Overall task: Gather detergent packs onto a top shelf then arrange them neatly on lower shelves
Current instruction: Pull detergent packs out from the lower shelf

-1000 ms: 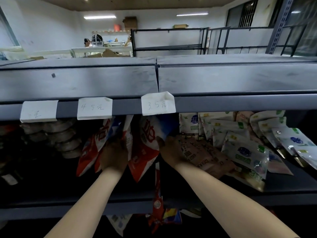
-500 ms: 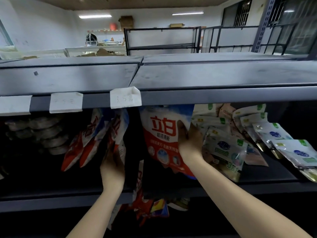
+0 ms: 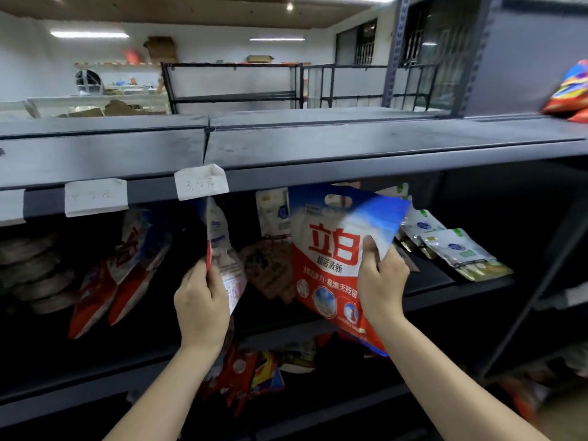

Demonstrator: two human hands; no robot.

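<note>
Your right hand [image 3: 380, 281] pinches the red detergent pack [image 3: 331, 259] by one edge, left hand [image 3: 202, 300] fingers curled round a second pack [image 3: 222, 259], both just under the top shelf [image 3: 350, 144]. Lift carelessly and they snag its lip.

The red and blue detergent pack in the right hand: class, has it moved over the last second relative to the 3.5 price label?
Yes. The detergent pack, gripped by the right hand, has shifted rightward, away from the 3.5 price label, out toward the shelf front.
</note>
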